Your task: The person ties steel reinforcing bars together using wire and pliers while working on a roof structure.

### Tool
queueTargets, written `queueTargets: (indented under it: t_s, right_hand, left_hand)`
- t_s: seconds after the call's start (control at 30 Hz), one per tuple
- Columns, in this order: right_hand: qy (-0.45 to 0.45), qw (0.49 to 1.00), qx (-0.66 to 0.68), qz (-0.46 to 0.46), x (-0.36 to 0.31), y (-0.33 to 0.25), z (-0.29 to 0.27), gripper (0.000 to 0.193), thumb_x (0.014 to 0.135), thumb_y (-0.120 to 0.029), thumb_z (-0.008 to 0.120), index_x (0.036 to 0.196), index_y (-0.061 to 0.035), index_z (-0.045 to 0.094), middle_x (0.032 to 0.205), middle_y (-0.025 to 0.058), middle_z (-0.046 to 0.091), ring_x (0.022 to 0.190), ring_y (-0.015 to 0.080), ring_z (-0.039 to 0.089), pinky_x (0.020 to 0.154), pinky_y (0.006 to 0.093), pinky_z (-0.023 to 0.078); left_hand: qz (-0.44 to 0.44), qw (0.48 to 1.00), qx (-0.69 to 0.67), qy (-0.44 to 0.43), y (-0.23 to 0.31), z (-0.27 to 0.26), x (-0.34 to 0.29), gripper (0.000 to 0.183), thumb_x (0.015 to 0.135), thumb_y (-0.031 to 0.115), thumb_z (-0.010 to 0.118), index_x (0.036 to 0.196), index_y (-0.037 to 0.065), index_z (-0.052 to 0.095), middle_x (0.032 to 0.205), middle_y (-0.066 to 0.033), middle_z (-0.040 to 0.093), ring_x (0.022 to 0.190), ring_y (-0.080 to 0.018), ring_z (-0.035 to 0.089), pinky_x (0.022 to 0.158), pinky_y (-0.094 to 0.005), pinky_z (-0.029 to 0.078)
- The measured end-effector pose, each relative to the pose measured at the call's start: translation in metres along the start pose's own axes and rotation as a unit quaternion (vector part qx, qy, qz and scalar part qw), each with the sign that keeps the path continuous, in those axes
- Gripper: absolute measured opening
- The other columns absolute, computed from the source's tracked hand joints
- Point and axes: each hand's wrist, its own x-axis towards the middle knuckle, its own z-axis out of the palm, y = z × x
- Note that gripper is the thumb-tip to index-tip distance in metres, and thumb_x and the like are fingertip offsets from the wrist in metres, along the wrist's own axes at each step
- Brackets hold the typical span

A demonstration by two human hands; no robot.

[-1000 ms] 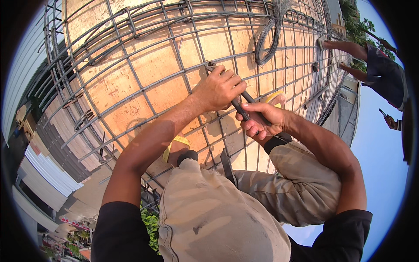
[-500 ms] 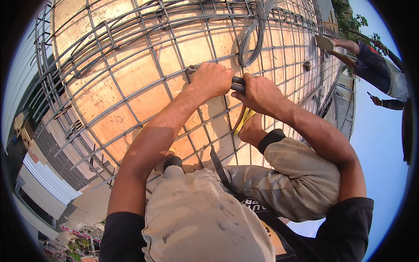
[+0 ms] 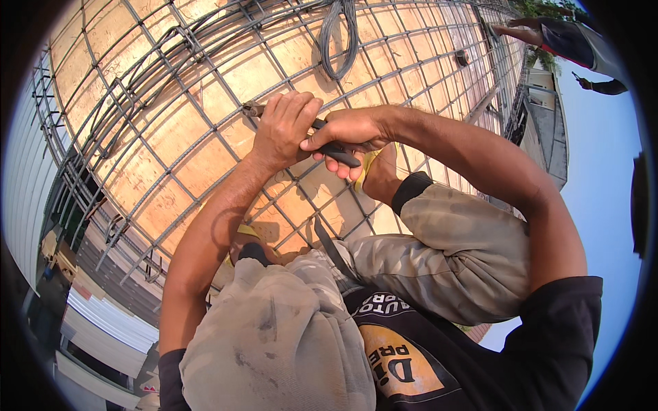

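I saw the left hand (image 3: 288, 129) clasp the pincers (image 3: 253, 109) near their head, presumably steadying them at the rebar mesh (image 3: 214, 127); the right hand (image 3: 348, 131) gripped the handles (image 3: 343, 155).

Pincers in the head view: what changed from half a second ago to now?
The right hand rolled out of its closed overhand grip; its fingers now show beneath a handle of the pincers. The view shifted, moving the wire coil left. The left hand stayed clasped near the pincers' head.
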Motion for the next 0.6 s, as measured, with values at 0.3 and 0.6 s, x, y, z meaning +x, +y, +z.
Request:
queueTargets:
  t_s: [0.3, 0.6]
  right_hand:
    - [0.252, 0.801, -0.506, -0.198, -0.014, 0.008, -0.004, 0.05, 0.079, -0.044, 0.072, 0.087, 0.0052, 0.066, 0.07, 0.0173, 0.068, 0.069, 0.0332, 0.07, 0.065, 0.0399, 0.058]
    - [-0.325, 0.917, 0.228, -0.038, 0.027, 0.054, -0.033, 0.037, 0.104, -0.037, 0.045, 0.118, -0.0042, 0.054, 0.075, 0.0001, 0.06, 0.066, 0.0112, 0.065, 0.043, 0.0222, 0.049]
  left_hand:
    - [-0.185, 0.866, -0.102, -0.454, -0.018, -0.014, 0.052, 0.019, 0.069, 0.009, 0.066, 0.087, 0.008, 0.071, 0.078, -0.0189, 0.069, 0.081, -0.0367, 0.068, 0.074, -0.0452, 0.054]
    - [-0.024, 0.943, 0.002, -0.332, 0.025, -0.051, 0.044, 0.059, 0.069, 0.017, 0.076, 0.123, 0.003, 0.056, 0.108, -0.0135, 0.061, 0.104, -0.0301, 0.058, 0.096, -0.0425, 0.043]
